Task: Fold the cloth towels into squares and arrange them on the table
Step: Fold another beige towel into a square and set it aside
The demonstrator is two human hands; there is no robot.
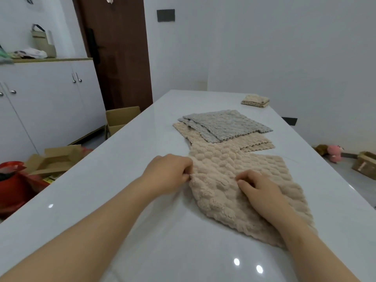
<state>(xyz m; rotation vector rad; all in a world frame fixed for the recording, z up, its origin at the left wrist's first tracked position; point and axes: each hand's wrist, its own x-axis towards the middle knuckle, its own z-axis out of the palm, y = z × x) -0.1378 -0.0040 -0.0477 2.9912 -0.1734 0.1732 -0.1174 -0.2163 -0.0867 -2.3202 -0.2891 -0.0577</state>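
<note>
A fluffy beige towel (pixel 234 165) lies spread and rumpled on the white table (pixel 126 200) in front of me. My left hand (pixel 171 174) pinches its left edge between thumb and fingers. My right hand (pixel 262 194) rests on top of the towel near its middle, fingers curled into the cloth. Behind it lie flat grey towels (pixel 225 125) stacked over a peach towel (pixel 252 142). A small folded cream towel (pixel 255 101) sits at the table's far right corner.
Open cardboard boxes (pixel 120 119) and a red container (pixel 12 180) stand on the floor to the left, by white cabinets (pixel 50 102) and a brown door (pixel 120 49). Plush toys (pixel 333 152) and a wooden box (pixel 364 164) lie on the floor at right.
</note>
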